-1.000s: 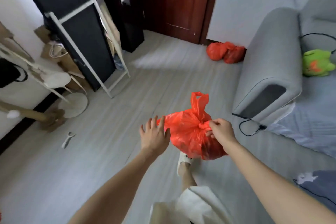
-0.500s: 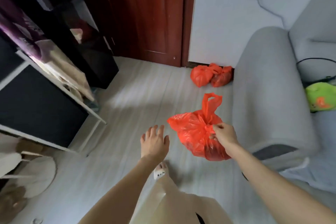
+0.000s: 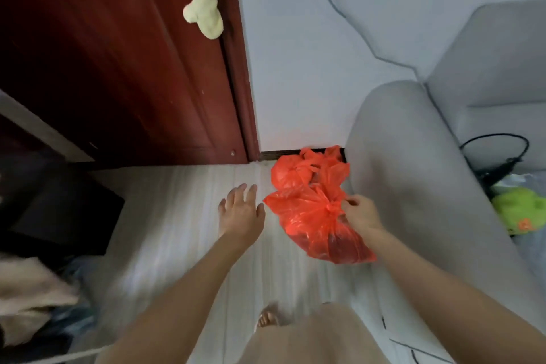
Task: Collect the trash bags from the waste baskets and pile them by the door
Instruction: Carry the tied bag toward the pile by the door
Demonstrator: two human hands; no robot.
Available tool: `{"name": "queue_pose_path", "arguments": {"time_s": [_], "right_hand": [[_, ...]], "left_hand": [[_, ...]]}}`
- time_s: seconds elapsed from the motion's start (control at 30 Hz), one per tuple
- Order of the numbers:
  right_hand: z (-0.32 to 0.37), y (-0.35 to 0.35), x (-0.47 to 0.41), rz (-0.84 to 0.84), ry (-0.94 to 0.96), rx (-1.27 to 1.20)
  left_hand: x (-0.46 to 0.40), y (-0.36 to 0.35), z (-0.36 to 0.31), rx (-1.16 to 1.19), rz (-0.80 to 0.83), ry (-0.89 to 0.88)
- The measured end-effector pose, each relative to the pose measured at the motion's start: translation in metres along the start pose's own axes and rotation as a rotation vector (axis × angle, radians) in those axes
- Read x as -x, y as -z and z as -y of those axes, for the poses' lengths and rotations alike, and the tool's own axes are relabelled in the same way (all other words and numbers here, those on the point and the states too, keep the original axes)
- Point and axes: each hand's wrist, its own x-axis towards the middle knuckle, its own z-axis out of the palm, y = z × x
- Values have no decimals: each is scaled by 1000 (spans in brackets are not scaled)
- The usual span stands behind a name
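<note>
The red trash bag (image 3: 317, 224), thin crinkled plastic knotted at its neck, hangs in the air above the floor, the right hand (image 3: 361, 214) pinching it at the knot with curled fingers. The left hand (image 3: 240, 210) hovers just beside its left edge, fingers straight and slightly spread, holding nothing. Beyond it, two more red bags (image 3: 307, 170) lie on the pale plank floor (image 3: 177, 216) in the corner between the dark red wooden door (image 3: 118, 53) and the grey fabric sofa arm (image 3: 413, 171).
</note>
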Motion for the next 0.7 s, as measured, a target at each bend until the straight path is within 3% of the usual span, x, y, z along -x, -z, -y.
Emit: {"name": "queue_pose_path", "arguments": {"time_s": [0.17, 0.3, 0.53, 0.7], "right_hand": [[70, 0, -125, -36, 97, 110], [81, -24, -255, -28, 80, 142], [27, -98, -459, 35, 91, 265], [-28, -158, -556, 50, 18, 280]], "left_hand": [[-162, 39, -51, -43, -97, -142], [-294, 18, -92, -88, -166, -174], [-487, -91, -108, -271, -170, -233], [-592, -170, -86, -452, -417, -375]]}}
